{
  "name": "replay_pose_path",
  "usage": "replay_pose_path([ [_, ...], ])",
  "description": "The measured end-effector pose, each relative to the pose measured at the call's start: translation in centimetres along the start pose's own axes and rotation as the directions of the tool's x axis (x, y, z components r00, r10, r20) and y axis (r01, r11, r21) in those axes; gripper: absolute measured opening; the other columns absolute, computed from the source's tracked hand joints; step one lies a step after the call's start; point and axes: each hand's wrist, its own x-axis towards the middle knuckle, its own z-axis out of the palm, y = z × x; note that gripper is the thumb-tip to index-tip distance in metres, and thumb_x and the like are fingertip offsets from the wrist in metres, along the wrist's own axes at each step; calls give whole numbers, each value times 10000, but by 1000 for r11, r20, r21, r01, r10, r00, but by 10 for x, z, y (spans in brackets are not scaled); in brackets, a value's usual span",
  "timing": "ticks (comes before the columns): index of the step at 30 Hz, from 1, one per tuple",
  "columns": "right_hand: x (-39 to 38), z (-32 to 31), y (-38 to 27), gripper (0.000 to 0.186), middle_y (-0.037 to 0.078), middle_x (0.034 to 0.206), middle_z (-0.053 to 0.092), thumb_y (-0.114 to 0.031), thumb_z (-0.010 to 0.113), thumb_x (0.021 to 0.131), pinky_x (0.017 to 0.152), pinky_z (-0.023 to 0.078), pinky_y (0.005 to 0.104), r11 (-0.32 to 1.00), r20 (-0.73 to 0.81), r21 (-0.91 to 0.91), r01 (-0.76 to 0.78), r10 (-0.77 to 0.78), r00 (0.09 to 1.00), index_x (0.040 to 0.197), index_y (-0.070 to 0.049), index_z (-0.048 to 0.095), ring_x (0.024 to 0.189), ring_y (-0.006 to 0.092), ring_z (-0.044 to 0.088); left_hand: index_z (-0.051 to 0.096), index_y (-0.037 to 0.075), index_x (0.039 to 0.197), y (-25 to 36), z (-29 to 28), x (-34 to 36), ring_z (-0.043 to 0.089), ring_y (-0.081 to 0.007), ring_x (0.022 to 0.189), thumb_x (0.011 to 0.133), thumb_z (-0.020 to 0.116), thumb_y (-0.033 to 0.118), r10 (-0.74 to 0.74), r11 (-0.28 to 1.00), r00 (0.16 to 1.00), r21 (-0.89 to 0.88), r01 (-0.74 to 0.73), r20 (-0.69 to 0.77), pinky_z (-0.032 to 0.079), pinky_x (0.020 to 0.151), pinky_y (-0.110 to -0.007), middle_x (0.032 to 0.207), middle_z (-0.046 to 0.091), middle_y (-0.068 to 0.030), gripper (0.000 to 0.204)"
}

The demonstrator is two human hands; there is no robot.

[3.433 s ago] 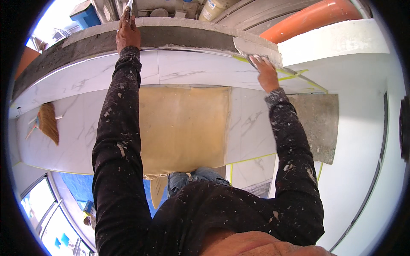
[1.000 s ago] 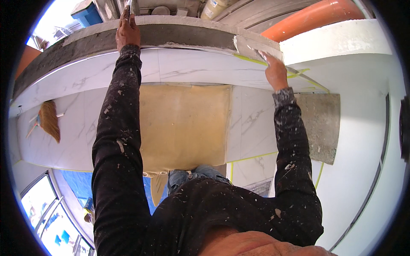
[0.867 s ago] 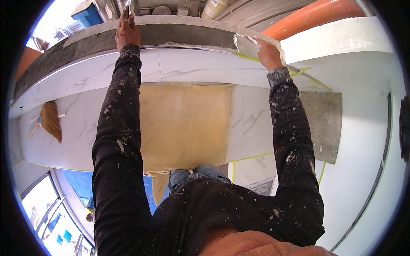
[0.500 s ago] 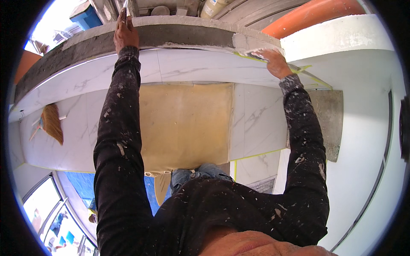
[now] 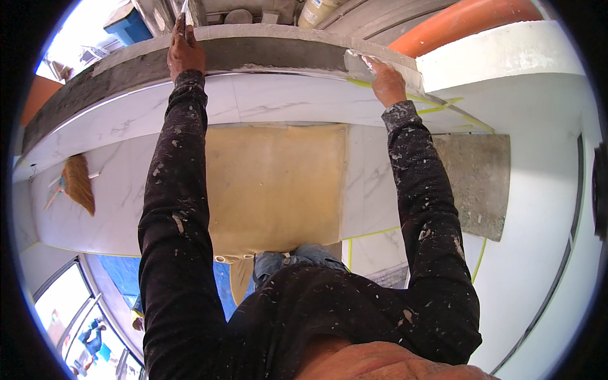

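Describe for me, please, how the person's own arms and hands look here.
The left sleeve and right sleeve are long and black, spattered with pale specks and larger light smears, densest around the right cuff. The left hand and right hand are ungloved, so each grip is bare.

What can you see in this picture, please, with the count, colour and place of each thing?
ledge: 1, grey, across the top
patch: 1, pale, ledge's right end
tool: 1, pale, top left
bin: 1, blue, top left
container: 1, pale yellow, top centre
pipe: 1, orange, top right
tiles: several, white with grey veins, below the ledge
tape: several strips, yellow-green, mostly right
sheet: 1, tan, centre
board: 1, grey, right
broom: 1, brown, left
wall: 1, white, far right
jeans: 1 pair, blue, bottom centre
sleeves: 2, black with pale spots, either side
left hand: 1, top left, holding the tool
right hand: 1, at the patch, grip unclear
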Motion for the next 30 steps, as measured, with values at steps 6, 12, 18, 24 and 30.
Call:
replay_pose_path([
  [6,-53,-34,43,671,149,1236,591,102,419,716,987,422,400,991,89,49,127,-131,987,1314,-177,539,1143,329,549,512,195,1331,3,-1,1,605,-314,1086,983,458,304,-70,997,997,35,69,37,508,893,-413,1246,599,-117,368],
  [12,-18,-36,40,584,136,1189,619,52,431,749,948,442,391,996,48,75,50,-53,997,1275,-162,568,1097,309,573,493,194,1345,5,-4,1,597,-321,1097,993,434,313,-58,998,997,37,56,48,498,905,-420,1268,583,-119,376],
  [18,-12,-7,-3,573,138,1201,612,10,425,766,940,453,382,996,105,-51,78,-73,992,1288,-186,559,1100,304,578,482,177,1350,5,-4,1,586,-334,1109,997,422,316,-29,1000,998,5,29,56,485,913,-427,1281,573,-124,384],
  [24,-65,-46,50,617,172,1206,601,48,416,742,944,452,383,992,128,104,-64,51,990,1304,-172,546,1102,322,574,478,171,1352,7,-3,2,586,-349,1098,997,422,306,-86,994,993,74,80,77,481,902,-441,1274,574,-137,384],
  [30,-60,-12,39,602,159,1235,589,54,429,734,969,425,415,987,-13,-147,-59,58,998,1286,-150,558,1138,347,542,484,159,1354,10,-6,1,578,-344,1118,993,430,255,-31,999,997,-14,32,68,482,904,-428,1299,559,-124,377],
])
